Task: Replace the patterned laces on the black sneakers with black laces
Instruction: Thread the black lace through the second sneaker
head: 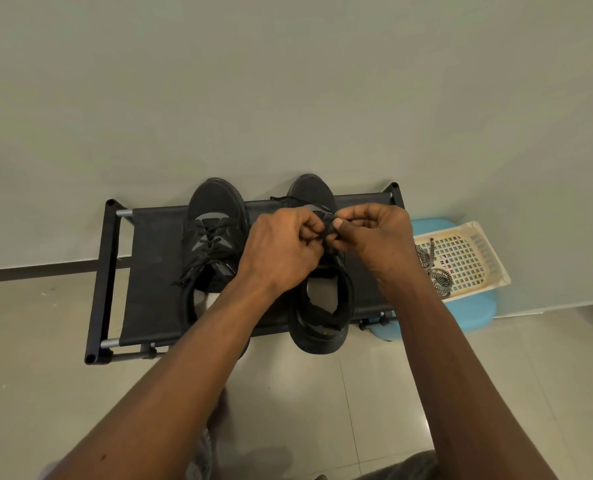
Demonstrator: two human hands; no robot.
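Observation:
Two black sneakers stand side by side on a low black rack (149,271), toes toward the wall. The left sneaker (213,237) is laced with a black lace, its ends loose at the left side. Over the right sneaker (322,306) both my hands work near the front eyelets. My left hand (281,247) and my right hand (374,237) pinch a black lace (288,199) between their fingertips; one end trails toward the toe. The hands hide the eyelets. The patterned laces (433,268) lie in a cream basket.
The cream plastic basket (475,254) rests on a light blue stool (468,313) right of the rack. A grey wall rises behind the rack. Pale floor tiles spread in front, with my knees at the bottom edge.

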